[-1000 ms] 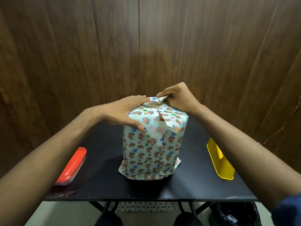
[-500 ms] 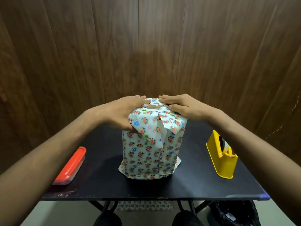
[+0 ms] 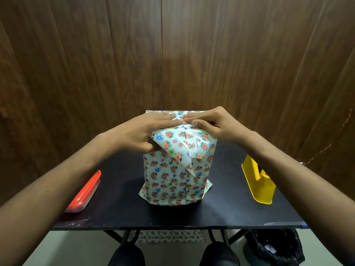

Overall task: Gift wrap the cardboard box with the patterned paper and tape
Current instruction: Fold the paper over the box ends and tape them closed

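Note:
The box [image 3: 172,179] stands upright in the middle of the black table [image 3: 172,214], fully covered in floral patterned paper. A triangular flap of paper [image 3: 182,146] hangs folded down over its front upper edge. My left hand [image 3: 142,131] lies flat on the box's top left, fingers stretched toward the centre, thumb against the left side. My right hand [image 3: 211,121] rests on the top right with fingers curled, pressing the folded paper down. The fingertips of both hands nearly meet at the top centre. The yellow tape dispenser [image 3: 259,181] stands to the right of the box.
A flat container with a red lid [image 3: 84,194] lies at the table's left edge. A wooden panelled wall rises close behind. Under the table are its metal legs, a scrap of patterned paper [image 3: 169,236] and a black bag [image 3: 274,246] at the right.
My right hand let the raised back flap down and now presses it flat on the box top. The front paper flap now lies smoother over the front edge. The view rose slightly.

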